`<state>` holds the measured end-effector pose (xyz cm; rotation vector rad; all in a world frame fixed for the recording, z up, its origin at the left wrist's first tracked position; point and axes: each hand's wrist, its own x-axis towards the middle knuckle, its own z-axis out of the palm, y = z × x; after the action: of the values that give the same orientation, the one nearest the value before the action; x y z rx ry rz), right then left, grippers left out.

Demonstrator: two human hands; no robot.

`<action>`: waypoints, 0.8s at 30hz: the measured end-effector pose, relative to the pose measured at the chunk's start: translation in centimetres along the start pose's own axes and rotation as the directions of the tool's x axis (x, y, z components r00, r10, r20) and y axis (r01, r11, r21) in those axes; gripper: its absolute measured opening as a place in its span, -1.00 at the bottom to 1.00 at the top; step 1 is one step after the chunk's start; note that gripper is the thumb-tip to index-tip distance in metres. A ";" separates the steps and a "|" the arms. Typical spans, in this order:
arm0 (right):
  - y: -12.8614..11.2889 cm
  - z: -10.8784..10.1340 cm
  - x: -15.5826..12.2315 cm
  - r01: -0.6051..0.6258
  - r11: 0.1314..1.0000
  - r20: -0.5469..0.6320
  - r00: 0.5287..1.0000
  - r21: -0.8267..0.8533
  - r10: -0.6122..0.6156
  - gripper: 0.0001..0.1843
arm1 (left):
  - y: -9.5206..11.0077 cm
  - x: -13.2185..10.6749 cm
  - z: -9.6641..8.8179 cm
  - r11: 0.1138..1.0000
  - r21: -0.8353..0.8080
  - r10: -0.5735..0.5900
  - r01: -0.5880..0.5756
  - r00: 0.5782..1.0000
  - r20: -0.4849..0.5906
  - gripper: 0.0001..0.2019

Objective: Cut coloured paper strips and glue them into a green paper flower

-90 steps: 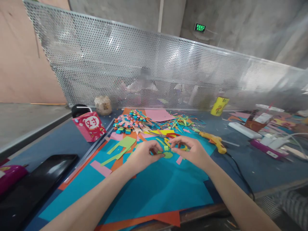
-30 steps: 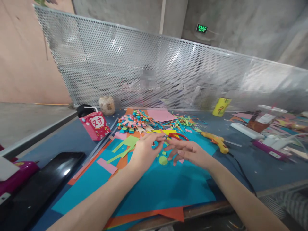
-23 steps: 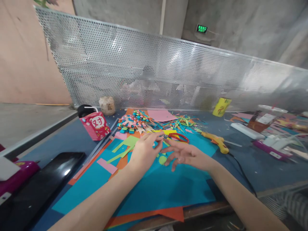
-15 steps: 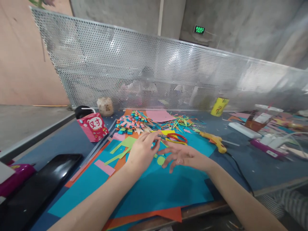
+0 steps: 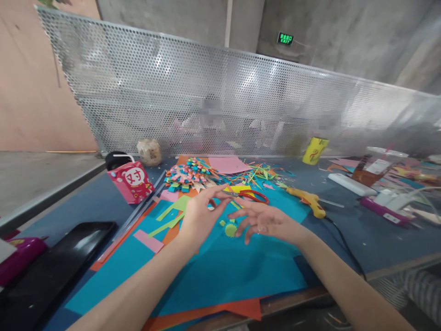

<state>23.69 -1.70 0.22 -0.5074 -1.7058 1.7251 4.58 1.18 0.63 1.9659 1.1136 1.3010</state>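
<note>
My left hand (image 5: 200,216) hovers above the blue paper (image 5: 220,280), its thumb and forefinger apart with nothing visible between them. Opposite it, my right hand (image 5: 267,224) has its fingers spread, the forefinger close to the left fingertips; whether they touch I cannot tell. A small light-green scalloped paper disc (image 5: 230,230) lies on the blue paper beside the right fingers. Just beyond both hands rest scissors with red handles (image 5: 257,197), their blades partly hidden. Green paper pieces (image 5: 168,223) and a pink paper strip (image 5: 148,241) lie left of my left hand.
Fringed paper rolls (image 5: 189,174) and thin paper scraps (image 5: 263,174) lie at the back. To the right are a yellow glue gun (image 5: 308,201) with its cord, a power strip (image 5: 384,211) and a drink cup (image 5: 374,168). A red drink carton (image 5: 131,181) and black phone (image 5: 58,271) stand left.
My left thumb and forefinger have moved apart from a near pinch. My right hand stays almost in place, fingers spread. The view has shifted slightly.
</note>
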 end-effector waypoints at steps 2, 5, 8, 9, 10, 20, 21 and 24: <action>0.1 -0.1 0.0 -0.006 1.000 0.023 1.000 -0.011 0.006 -0.27 | 0.1 -0.1 0.1 0.999 -0.033 -0.008 0.008 1.000 -0.008 -0.67; 0.3 -0.2 -0.1 0.013 0.999 0.017 1.000 -0.048 -0.012 -0.29 | 0.1 0.0 0.2 0.996 -0.088 -0.016 0.015 1.000 -0.009 -0.68; 0.7 -0.4 -0.3 0.030 0.996 0.013 0.999 -0.081 -0.029 -0.32 | -0.1 0.0 0.2 0.997 -0.076 0.008 -0.010 1.000 -0.022 -0.69; 0.8 -0.4 -0.3 0.029 0.996 0.020 0.999 -0.089 -0.027 -0.32 | -0.1 0.0 0.2 0.998 -0.055 0.021 -0.023 0.999 -0.032 -0.68; 0.8 -0.4 -0.4 0.028 0.995 0.029 0.999 -0.098 -0.026 -0.33 | -0.2 -0.1 0.2 0.999 -0.028 0.035 -0.036 0.998 -0.044 -0.68; 0.8 0.2 -0.5 -0.009 0.985 0.135 0.990 -0.170 0.032 -0.26 | 0.5 -0.8 0.7 0.962 0.218 0.191 -0.165 0.976 -0.102 -0.59; 0.8 0.3 -0.5 -0.016 0.986 0.139 0.990 -0.167 0.039 -0.24 | 0.6 -0.8 0.7 0.969 0.198 0.174 -0.150 0.978 -0.113 -0.57; 0.6 0.4 -0.5 -0.022 0.987 0.142 0.989 -0.157 0.044 -0.22 | 0.7 -0.7 0.7 0.979 0.140 0.167 -0.149 0.979 -0.121 -0.55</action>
<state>23.69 -2.30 -0.48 -0.4918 -1.9559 1.6964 5.30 0.28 0.54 2.1265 1.1495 1.4952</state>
